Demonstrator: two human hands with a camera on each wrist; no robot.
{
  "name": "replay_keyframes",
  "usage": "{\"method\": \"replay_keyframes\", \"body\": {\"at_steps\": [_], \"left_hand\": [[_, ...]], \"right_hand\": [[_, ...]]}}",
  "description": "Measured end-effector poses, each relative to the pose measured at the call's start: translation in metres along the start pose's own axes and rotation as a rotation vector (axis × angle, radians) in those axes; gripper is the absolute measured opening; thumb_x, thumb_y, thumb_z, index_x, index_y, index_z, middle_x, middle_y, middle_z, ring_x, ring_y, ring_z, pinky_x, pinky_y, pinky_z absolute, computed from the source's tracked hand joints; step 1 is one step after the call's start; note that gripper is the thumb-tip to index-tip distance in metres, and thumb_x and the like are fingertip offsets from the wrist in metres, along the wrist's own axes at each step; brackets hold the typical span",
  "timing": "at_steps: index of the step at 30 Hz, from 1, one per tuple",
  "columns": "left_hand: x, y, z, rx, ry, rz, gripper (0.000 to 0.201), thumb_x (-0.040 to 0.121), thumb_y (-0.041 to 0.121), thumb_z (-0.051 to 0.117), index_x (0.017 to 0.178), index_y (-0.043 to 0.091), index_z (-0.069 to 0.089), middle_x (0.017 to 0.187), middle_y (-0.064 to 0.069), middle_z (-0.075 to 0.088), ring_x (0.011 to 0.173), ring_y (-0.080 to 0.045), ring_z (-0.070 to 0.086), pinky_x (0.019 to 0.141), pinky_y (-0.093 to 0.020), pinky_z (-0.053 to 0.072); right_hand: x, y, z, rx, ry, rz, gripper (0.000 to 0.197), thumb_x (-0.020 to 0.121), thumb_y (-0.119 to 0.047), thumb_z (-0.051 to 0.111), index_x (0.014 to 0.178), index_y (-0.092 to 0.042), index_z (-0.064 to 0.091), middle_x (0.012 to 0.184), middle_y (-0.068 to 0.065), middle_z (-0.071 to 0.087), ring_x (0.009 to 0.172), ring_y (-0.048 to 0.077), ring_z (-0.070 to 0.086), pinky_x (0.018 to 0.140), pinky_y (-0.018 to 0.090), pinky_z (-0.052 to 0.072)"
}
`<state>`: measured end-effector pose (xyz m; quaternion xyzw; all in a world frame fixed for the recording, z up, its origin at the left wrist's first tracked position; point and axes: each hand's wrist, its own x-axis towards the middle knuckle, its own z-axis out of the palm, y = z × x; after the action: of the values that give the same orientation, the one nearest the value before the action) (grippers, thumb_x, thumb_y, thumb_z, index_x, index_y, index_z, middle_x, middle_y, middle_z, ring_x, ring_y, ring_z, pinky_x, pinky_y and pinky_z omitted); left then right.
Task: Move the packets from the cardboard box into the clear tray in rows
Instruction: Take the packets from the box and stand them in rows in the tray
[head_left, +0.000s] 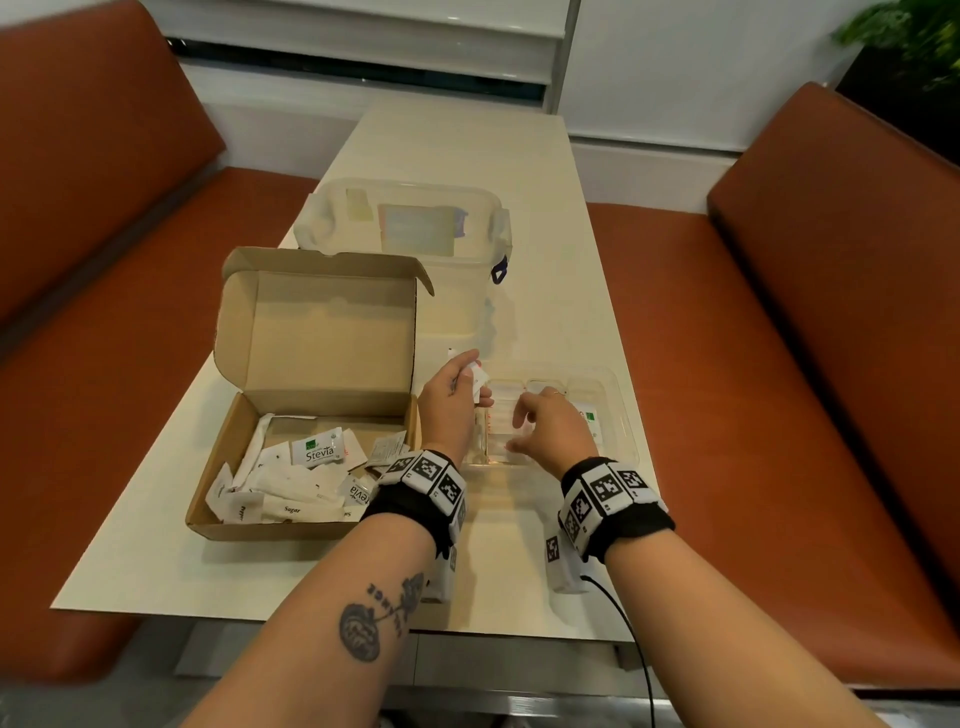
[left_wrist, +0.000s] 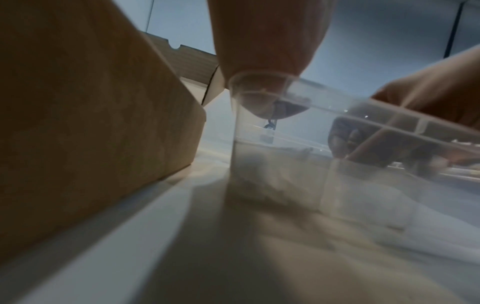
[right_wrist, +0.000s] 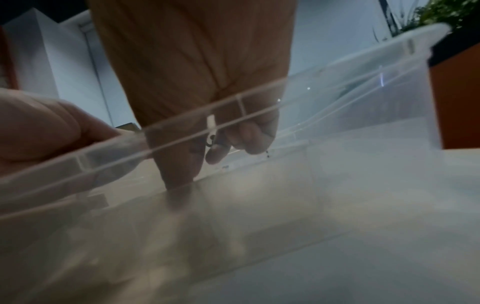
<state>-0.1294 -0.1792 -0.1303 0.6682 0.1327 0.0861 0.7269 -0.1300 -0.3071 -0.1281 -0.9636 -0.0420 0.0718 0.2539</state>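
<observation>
**Right wrist view: hand seen through tray wall**

The right hand is seen reaching down into the clear tray, fingers extended downward, one fingertip touching the tray floor. A ribbed rim is seen crossing the frame diagonally. The left hand is seen at left, at the rim. A plant is visible far right. The foreground is blurred.

Cardboard, paper and clear plastic on a smooth table

The box is matt brown cardboard; the packets in it are white paper, some creased. The tray and the far tub are clear, glossy plastic. The table is smooth, cream, faintly shiny; the benches look like smooth orange-brown leather.
</observation>
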Motion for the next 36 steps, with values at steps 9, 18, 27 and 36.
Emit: {"method": "replay_keyframes", "body": {"at_steps": [9,18,27,36], "left_hand": [[-0.001,0.002,-0.002,0.041,-0.037,-0.005,0.033,0.101,0.009,0.038,0.125,0.013,0.061,0.091,-0.008,0.063,0.065,-0.010,0.060,0.071,-0.023,0.053],[0.001,0.003,0.000,-0.101,-0.084,-0.127,0.044,0.094,-0.006,0.030,0.122,0.006,0.062,0.111,-0.016,0.058,0.072,-0.018,0.059,0.064,-0.021,0.057],[-0.003,0.007,-0.001,-0.130,-0.308,-0.142,0.063,0.087,-0.017,0.039,0.132,0.026,0.054,0.131,-0.018,0.051,0.084,-0.022,0.064,0.087,-0.037,0.055],[-0.005,0.012,-0.006,-0.171,-0.261,-0.174,0.028,0.097,-0.003,0.045,0.117,0.005,0.062,0.125,-0.021,0.053,0.092,-0.033,0.066,0.074,-0.030,0.060]], "right_hand": [[0.001,-0.003,0.007,-0.151,-0.004,-0.026,0.008,0.076,-0.015,0.074,0.082,-0.017,0.069,0.092,-0.002,0.042,0.091,0.018,0.051,0.073,0.025,0.039],[0.004,0.000,0.007,-0.048,0.029,-0.006,0.010,0.078,-0.017,0.071,0.087,-0.015,0.067,0.094,0.000,0.047,0.089,0.019,0.054,0.072,0.025,0.039],[0.012,-0.009,-0.013,0.610,0.198,0.080,0.010,0.085,-0.023,0.067,0.085,-0.013,0.066,0.080,0.002,0.070,0.073,0.011,0.061,0.065,0.015,0.043],[0.015,0.001,-0.016,0.787,0.210,0.159,0.015,0.075,-0.016,0.077,0.071,-0.016,0.062,0.063,-0.006,0.064,0.052,-0.003,0.053,0.060,0.019,0.039]]}}
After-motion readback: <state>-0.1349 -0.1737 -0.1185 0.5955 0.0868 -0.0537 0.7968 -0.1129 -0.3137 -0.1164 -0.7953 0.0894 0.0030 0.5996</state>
